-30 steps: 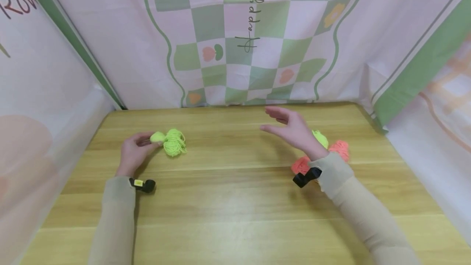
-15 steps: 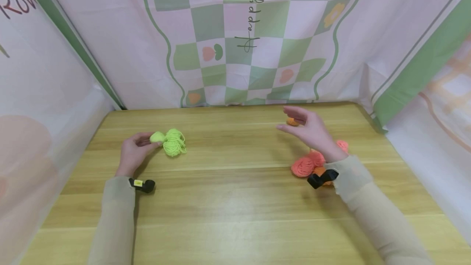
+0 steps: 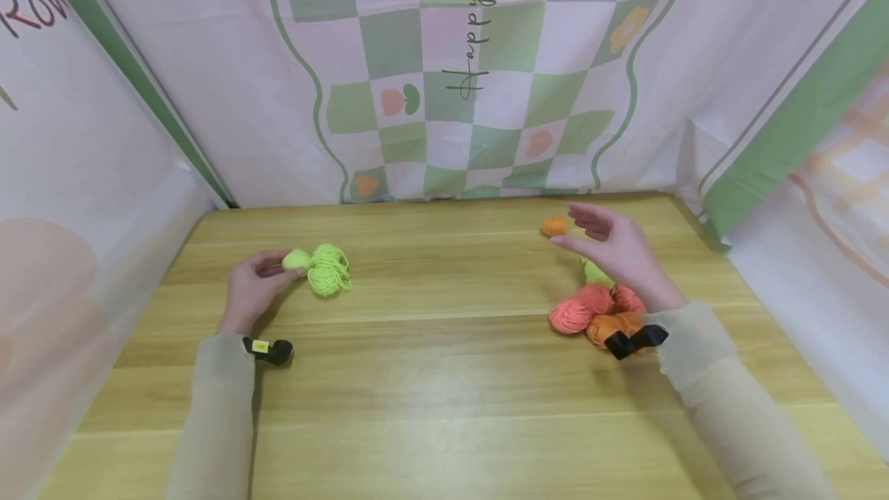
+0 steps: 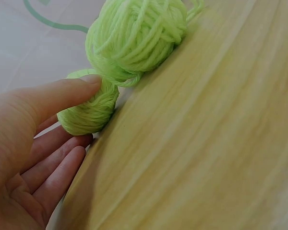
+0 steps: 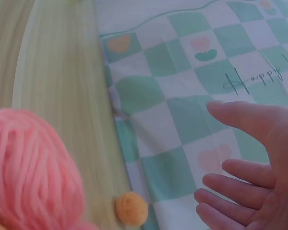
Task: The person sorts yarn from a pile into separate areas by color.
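At the left of the table, my left hand (image 3: 250,288) holds a small neon-green ball of yarn (image 4: 89,115) between thumb and fingers. Against it lies a larger, looser neon-green yarn ball (image 3: 329,270). My right hand (image 3: 614,249) hovers above the right side with fingers relaxed and thumb apart, holding nothing. Below its wrist is a cluster: a coral yarn skein (image 3: 576,311), an orange yarn skein (image 3: 611,328) and a yellow-green yarn ball (image 3: 595,272), partly hidden by the hand and sleeve. A small orange yarn ball (image 3: 553,226) sits just beyond the right thumb.
The wooden table (image 3: 430,376) ends at the back against a hanging checkered cloth (image 3: 451,122) with printed lettering. More printed cloth hangs along both sides. Each wrist wears a black camera strap.
My right hand has moved to the right, uncovering the small orange yarn ball at the back and more of the coral and orange yarn. The left hand has stayed still on its green yarn.
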Demonstrator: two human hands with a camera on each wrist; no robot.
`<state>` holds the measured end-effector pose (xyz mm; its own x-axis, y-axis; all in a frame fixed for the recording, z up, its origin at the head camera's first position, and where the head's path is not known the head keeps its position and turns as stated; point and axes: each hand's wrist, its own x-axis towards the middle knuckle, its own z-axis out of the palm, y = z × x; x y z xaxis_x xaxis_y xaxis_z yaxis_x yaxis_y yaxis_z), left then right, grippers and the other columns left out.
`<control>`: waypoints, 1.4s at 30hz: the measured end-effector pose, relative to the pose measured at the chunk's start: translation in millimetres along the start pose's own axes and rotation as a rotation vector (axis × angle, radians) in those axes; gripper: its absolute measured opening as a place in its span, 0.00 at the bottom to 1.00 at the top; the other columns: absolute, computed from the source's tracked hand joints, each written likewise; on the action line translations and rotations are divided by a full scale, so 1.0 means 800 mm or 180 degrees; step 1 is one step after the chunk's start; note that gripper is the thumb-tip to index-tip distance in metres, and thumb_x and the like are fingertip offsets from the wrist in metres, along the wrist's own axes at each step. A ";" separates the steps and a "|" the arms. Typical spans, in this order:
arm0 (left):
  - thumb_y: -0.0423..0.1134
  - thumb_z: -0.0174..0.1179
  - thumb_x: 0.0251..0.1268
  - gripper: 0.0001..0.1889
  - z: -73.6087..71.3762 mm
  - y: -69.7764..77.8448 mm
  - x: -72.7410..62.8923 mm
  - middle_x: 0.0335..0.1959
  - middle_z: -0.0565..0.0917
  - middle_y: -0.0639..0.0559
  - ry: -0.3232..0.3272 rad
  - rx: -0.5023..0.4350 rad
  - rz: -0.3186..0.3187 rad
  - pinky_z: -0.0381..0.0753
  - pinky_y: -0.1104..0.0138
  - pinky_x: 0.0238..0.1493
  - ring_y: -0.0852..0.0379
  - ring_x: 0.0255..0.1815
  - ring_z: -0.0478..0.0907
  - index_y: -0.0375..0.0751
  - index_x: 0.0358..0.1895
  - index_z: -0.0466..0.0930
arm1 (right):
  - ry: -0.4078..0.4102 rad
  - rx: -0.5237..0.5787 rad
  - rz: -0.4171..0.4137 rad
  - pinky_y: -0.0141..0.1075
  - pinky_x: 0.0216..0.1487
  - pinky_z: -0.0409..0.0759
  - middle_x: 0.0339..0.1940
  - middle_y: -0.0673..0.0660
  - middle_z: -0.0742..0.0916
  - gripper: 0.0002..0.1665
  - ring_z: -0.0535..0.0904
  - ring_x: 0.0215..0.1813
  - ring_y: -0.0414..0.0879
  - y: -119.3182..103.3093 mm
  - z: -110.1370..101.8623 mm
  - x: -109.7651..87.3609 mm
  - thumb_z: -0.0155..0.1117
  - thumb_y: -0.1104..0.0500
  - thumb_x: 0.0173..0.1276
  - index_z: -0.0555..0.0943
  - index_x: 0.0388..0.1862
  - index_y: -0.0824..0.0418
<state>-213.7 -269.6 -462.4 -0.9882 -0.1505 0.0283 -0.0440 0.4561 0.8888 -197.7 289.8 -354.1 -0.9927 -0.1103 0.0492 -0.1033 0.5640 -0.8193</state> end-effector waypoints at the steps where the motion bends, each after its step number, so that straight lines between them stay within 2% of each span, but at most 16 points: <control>1: 0.51 0.76 0.58 0.33 0.000 0.000 0.000 0.60 0.82 0.40 0.0001 -0.0003 0.0005 0.76 0.55 0.64 0.46 0.58 0.81 0.37 0.63 0.79 | 0.0006 -0.0026 0.0025 0.53 0.72 0.67 0.73 0.63 0.74 0.48 0.69 0.72 0.61 0.002 -0.002 -0.001 0.74 0.41 0.66 0.68 0.77 0.60; 11: 0.51 0.77 0.57 0.34 0.000 -0.001 0.000 0.59 0.82 0.40 0.0016 -0.0004 0.0004 0.76 0.54 0.64 0.46 0.58 0.81 0.37 0.63 0.79 | 0.0077 -0.0180 0.0240 0.58 0.69 0.69 0.73 0.69 0.72 0.51 0.69 0.70 0.66 0.030 -0.028 -0.012 0.72 0.40 0.67 0.62 0.79 0.65; 20: 0.51 0.76 0.58 0.33 0.001 0.001 -0.002 0.60 0.82 0.40 0.0013 -0.0004 -0.0008 0.75 0.54 0.65 0.45 0.58 0.81 0.37 0.63 0.79 | 0.0065 -0.0324 0.0321 0.61 0.67 0.68 0.72 0.73 0.71 0.52 0.69 0.69 0.69 0.049 -0.044 -0.025 0.70 0.41 0.69 0.60 0.78 0.70; 25: 0.51 0.76 0.58 0.33 0.001 0.002 -0.002 0.60 0.82 0.40 0.0007 0.0008 -0.0004 0.74 0.53 0.65 0.45 0.58 0.80 0.37 0.63 0.79 | 0.0020 -0.0392 0.0356 0.59 0.65 0.71 0.69 0.75 0.74 0.51 0.73 0.67 0.69 0.055 -0.046 -0.031 0.70 0.41 0.69 0.63 0.76 0.73; 34: 0.50 0.76 0.59 0.33 0.001 0.003 -0.003 0.60 0.82 0.40 0.0009 0.0037 -0.0001 0.75 0.54 0.65 0.46 0.58 0.80 0.37 0.63 0.79 | -0.0136 -0.0459 0.0525 0.58 0.65 0.72 0.67 0.71 0.78 0.51 0.75 0.66 0.66 0.065 -0.044 -0.038 0.69 0.37 0.68 0.66 0.74 0.71; 42: 0.51 0.76 0.59 0.33 0.001 0.004 -0.003 0.60 0.82 0.40 0.0014 0.0042 0.0002 0.76 0.55 0.64 0.46 0.58 0.80 0.37 0.63 0.79 | -0.0251 -0.0425 0.0478 0.56 0.66 0.72 0.69 0.70 0.76 0.51 0.74 0.67 0.65 0.062 -0.030 -0.033 0.71 0.39 0.67 0.67 0.74 0.72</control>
<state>-211.3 -267.1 -459.7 -0.9876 -0.1542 0.0308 -0.0455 0.4678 0.8827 -178.2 340.1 -382.0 -0.9901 -0.0776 -0.1167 0.0327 0.6816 -0.7309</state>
